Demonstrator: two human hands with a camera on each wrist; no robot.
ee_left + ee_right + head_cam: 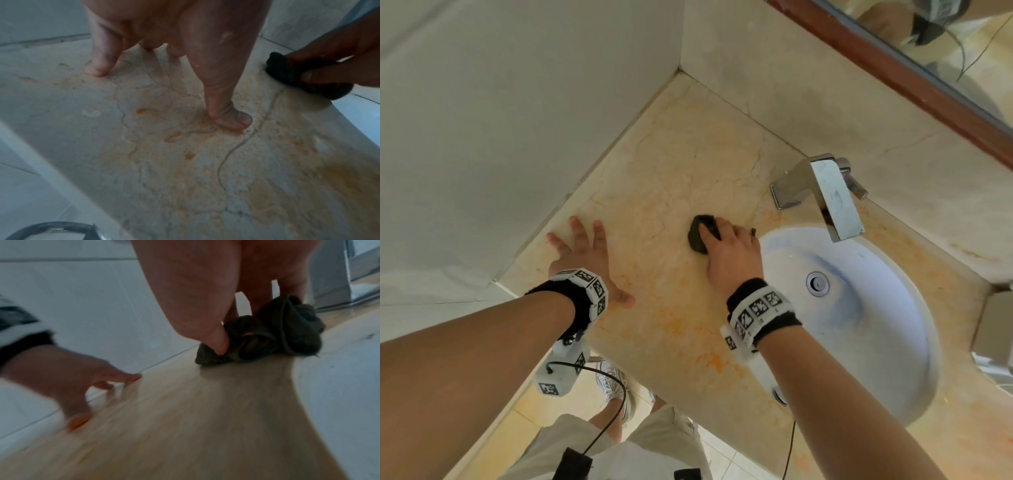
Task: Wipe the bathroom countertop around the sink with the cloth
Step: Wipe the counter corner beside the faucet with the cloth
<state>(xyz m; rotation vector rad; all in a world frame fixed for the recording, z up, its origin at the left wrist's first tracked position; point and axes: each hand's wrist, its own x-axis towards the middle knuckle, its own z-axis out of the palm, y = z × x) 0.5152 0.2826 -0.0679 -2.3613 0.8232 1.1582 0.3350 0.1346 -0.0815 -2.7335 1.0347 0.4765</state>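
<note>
A dark, bunched-up cloth (697,236) (287,73) (267,339) lies on the beige marble countertop (671,164), just left of the white oval sink (859,308). My right hand (729,246) (224,331) presses it down, with thumb and fingers curled round it. My left hand (582,250) (164,78) rests spread and flat on the countertop near the left wall, fingertips touching the stone. Orange stains mark the stone between the hands and toward the front edge.
A chrome faucet (828,192) stands behind the sink against the back wall. A wood-framed mirror (928,68) hangs above it. White tiled wall (500,120) closes the counter's left side. The floor, my legs and a shoe show beyond the front edge.
</note>
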